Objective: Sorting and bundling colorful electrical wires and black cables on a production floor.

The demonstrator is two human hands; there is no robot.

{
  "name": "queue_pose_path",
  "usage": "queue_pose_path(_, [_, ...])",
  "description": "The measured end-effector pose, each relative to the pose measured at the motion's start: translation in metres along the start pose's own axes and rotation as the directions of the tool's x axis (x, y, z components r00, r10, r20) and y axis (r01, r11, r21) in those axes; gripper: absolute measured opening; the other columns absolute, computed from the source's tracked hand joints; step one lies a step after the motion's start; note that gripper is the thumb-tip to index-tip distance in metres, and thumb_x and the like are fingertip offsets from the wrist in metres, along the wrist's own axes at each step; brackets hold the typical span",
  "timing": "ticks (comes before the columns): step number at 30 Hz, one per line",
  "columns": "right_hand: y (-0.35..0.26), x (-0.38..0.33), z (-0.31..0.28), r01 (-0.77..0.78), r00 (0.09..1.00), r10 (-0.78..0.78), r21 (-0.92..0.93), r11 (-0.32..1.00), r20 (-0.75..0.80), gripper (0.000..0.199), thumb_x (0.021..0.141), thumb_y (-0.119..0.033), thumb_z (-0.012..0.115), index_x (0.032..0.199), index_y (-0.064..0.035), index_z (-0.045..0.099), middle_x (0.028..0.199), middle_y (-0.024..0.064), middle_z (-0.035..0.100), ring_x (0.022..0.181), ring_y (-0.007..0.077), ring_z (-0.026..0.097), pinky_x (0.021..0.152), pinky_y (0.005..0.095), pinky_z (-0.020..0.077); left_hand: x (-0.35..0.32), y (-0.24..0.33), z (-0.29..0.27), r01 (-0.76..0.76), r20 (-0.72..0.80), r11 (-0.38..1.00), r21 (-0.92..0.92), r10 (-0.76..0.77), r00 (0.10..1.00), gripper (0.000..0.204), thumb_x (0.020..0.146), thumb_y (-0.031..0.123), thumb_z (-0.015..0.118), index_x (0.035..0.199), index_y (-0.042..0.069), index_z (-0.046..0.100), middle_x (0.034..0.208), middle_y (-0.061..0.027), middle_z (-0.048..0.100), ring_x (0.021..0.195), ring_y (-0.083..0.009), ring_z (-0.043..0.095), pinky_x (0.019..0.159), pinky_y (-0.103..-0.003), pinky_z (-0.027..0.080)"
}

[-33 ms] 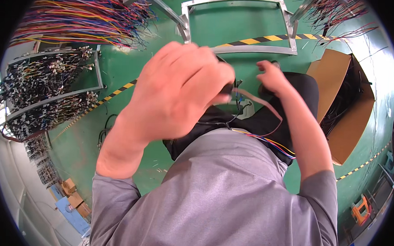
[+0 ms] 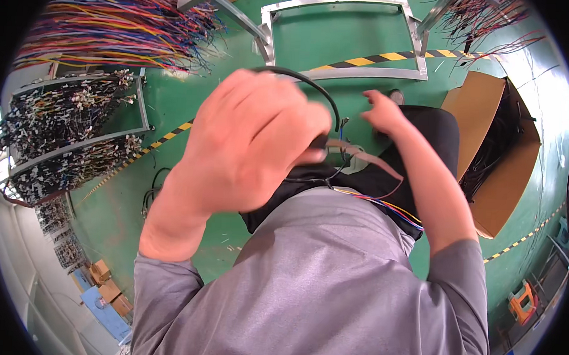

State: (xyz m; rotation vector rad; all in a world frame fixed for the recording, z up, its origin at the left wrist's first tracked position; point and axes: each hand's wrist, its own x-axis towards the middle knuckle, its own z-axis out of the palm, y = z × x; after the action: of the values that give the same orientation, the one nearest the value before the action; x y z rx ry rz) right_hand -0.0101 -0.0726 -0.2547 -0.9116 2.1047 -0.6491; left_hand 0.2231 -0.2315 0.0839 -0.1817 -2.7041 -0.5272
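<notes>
High over my lap, my left hand (image 2: 254, 144) is closed in a fist round a black cable (image 2: 323, 90), which loops out past the knuckles. A flat brownish strip (image 2: 377, 161) runs from beneath that fist and curves down toward my lap. My right hand (image 2: 384, 112), slightly blurred, hovers beyond my right thigh with thumb and finger apart and nothing visible between them. Across my lap lies a wire harness (image 2: 329, 181) with black branches. Its yellow, red, blue and white wires (image 2: 391, 206) trail to the right. The fist hides whatever else it grips.
A metal frame (image 2: 346, 71) stands on the green floor ahead. Bundles of coloured wires (image 2: 120, 24) hang at the far left, above a rack of connectors (image 2: 65, 117). An open cardboard box (image 2: 481, 116) with black cables is on the right; an orange stool (image 2: 521, 303) stands behind it.
My left hand has shifted slightly left and down, and more of the black cable loop shows beyond it. My right hand has moved slightly left. The brownish strip has shifted a little.
</notes>
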Motion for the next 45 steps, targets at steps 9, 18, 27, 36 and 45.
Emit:
queue_pose_path(9, [-0.006,0.05,0.1,-0.141,0.988,0.131,0.139,0.98,0.08,0.043,0.094,-0.034,0.078,0.13,-0.0112,0.067,0.112,0.0235,0.075,0.111,0.0412,0.071,0.097,0.0503,0.0559,-0.107,0.032,-0.065,0.003,-0.051,1.0,-0.005,-0.003,0.999,0.039,0.105,0.047,0.06,0.095,0.011,0.069,0.084,-0.0028,0.06,0.073,-0.0233,0.054,0.067,-0.041,0.047])
queue_pose_path(18, [-0.096,-0.046,-0.1,0.267,0.963,-0.261,-0.339,0.902,0.064,0.025,0.103,-0.021,0.064,0.122,-0.0048,0.061,0.108,0.026,0.072,0.104,0.05,0.066,0.088,0.0584,0.0514,-0.277,-0.003,0.022,0.533,0.389,0.807,-0.255,-0.419,0.821,0.068,0.107,0.068,0.043,0.087,0.009,0.071,0.085,-0.0064,0.063,0.082,-0.0312,0.059,0.085,-0.044,0.046])
queue_pose_path(27, [-0.146,-0.141,-0.157,0.259,0.965,-0.204,-0.517,0.816,0.162,0.025,0.1,-0.022,0.067,0.119,-0.0058,0.064,0.096,0.0241,0.074,0.096,0.0467,0.07,0.086,0.0571,0.0543,-0.053,-0.018,0.096,0.124,-0.082,0.97,-0.209,-0.144,0.986,0.043,0.079,0.005,0.083,0.121,0.008,0.071,0.112,-0.0107,0.072,0.112,-0.0362,0.067,0.096,-0.049,0.055])
queue_pose_path(36, [-0.091,-0.205,-0.207,0.185,0.896,0.066,0.504,0.844,-0.44,0.034,0.11,-0.021,0.055,0.134,-0.0022,0.069,0.112,0.0033,0.074,0.102,0.0133,0.069,0.092,0.0326,0.0552,0.049,-0.027,0.19,0.124,0.058,0.903,-0.411,-0.11,0.992,0.023,0.097,0.01,0.071,0.119,0.007,0.067,0.102,-0.0164,0.072,0.095,-0.0411,0.068,0.081,-0.049,0.054])
queue_pose_path(45, [-0.072,-0.241,-0.139,0.275,0.806,0.098,0.515,0.812,-0.584,0.031,0.096,0.006,0.065,0.126,0.0039,0.071,0.109,0.0085,0.076,0.096,0.0122,0.073,0.09,0.0266,0.0595,0.053,-0.019,0.183,0.144,0.123,0.912,-0.384,-0.104,0.987,0.02,0.098,0.006,0.069,0.117,0.005,0.066,0.098,-0.0162,0.07,0.09,-0.0402,0.068,0.077,-0.048,0.054])
